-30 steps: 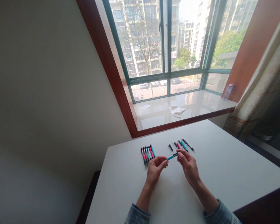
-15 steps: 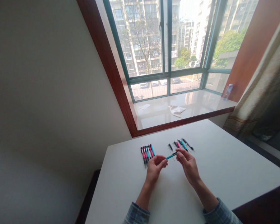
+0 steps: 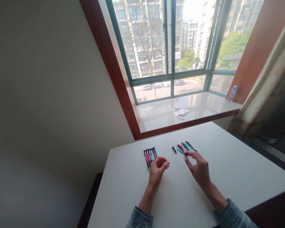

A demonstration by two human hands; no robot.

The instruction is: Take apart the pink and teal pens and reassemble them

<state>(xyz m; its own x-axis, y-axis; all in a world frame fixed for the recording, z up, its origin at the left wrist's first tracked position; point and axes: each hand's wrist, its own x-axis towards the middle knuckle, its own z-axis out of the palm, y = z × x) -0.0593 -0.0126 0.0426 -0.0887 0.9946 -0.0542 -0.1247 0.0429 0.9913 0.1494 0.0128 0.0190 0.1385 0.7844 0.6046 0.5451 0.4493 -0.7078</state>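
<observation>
1. Teal pen [image 3: 180, 151]: shifted R, clear of L hand [image 3: 157, 171]; pinched in R hand [image 3: 199, 166], nr loose pts [image 3: 181, 148], part. hidden.
2. L hand: curled, contents can't tell.
3. Pen row [image 3: 150, 155]: lwr ends part. hidden.

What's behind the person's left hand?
A row of pink, teal and black pens lies partly behind the left hand. Their upper parts show; the hand covers some lower ends.

We face a plain wall [image 3: 49, 95] filling the left, dim with shadow — then daylight comes through a green-framed window [image 3: 173, 47] on the far side, apartment blocks [image 3: 143, 31] and trees [image 3: 187, 60] outside. Below it we see a glossy pale sill [image 3: 156, 122], a curtain [image 3: 258, 98] at right — and, near us, the white desk [image 3: 180, 196].
</observation>
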